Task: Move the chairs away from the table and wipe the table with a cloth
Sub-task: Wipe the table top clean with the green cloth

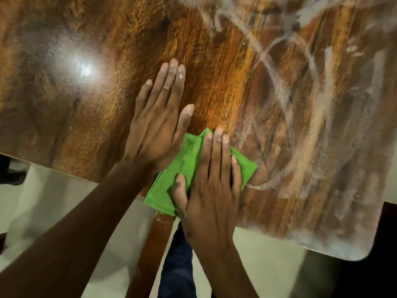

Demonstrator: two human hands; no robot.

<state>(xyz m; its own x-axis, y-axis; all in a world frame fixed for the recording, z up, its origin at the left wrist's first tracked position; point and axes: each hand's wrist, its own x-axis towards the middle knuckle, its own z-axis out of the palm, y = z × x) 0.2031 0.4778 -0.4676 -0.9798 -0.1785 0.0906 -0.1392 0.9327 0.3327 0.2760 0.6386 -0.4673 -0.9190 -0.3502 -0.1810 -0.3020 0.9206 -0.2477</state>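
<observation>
A glossy brown wooden table fills most of the head view. A folded green cloth lies on it at the near edge, one corner hanging over. My right hand presses flat on the cloth with straight fingers. My left hand rests flat on the bare wood just left of the cloth, fingers straight and together. White dusty streaks cover the right part of the tabletop; the wood left of them looks shiny.
The table's near edge runs diagonally, with a rounded corner at the lower right. Below it are a pale floor, a brown wooden table leg and my dark blue trouser leg. A dark shape sits at the far left.
</observation>
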